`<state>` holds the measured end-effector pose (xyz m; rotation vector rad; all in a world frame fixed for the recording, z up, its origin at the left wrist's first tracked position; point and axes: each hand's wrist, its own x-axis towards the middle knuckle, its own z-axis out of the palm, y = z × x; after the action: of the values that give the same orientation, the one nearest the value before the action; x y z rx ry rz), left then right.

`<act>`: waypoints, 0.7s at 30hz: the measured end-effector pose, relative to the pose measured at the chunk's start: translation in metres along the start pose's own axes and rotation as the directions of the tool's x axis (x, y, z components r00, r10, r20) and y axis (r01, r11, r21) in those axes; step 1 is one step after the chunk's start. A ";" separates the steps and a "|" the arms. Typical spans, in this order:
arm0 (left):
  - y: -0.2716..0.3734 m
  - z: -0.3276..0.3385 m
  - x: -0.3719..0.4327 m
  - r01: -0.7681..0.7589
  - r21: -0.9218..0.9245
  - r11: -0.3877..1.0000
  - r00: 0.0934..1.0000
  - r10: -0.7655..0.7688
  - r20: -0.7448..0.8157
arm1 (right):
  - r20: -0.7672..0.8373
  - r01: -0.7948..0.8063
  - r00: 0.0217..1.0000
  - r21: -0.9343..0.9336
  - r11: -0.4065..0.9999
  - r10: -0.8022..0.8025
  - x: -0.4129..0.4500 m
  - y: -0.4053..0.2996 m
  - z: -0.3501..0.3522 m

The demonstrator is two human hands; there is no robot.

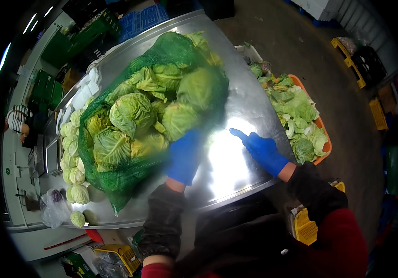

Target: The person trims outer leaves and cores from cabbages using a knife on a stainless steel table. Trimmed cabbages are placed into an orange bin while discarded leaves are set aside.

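A green mesh sack (126, 170) lies opened out on the stainless steel table (254, 104), with several green cabbages (133, 113) in it, some with yellowed outer leaves. My left hand (185, 158), in a blue glove, is at the sack's near right edge, close to a cabbage; it is blurred, and its grip cannot be made out. To the right, my right hand (261, 151), also blue-gloved, is over the bare metal with the index finger pointing out. A thin thing, perhaps a blade, seems to extend from it, but glare blurs this.
Trimmed pale cabbages (77, 176) line the table's left side, near a plastic bag (54, 208) and white cloths (87, 88). An orange crate (324, 139) of loose cabbage leaves stands beyond the right edge. Yellow crates (304, 226) are below. Another person (19, 118) is at far left.
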<state>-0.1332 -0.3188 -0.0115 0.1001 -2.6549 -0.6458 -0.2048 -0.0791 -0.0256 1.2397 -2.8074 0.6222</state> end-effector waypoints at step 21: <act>0.044 -0.016 -0.015 -0.079 0.309 0.948 0.993 0.048 0.106 | -0.386 0.058 0.912 0.459 0.887 0.140 0.040 0.003 -0.040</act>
<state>-0.1124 -0.2842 0.0158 0.0734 -2.8214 -0.2084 -0.2405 -0.0910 0.0172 0.9372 -2.4048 1.4351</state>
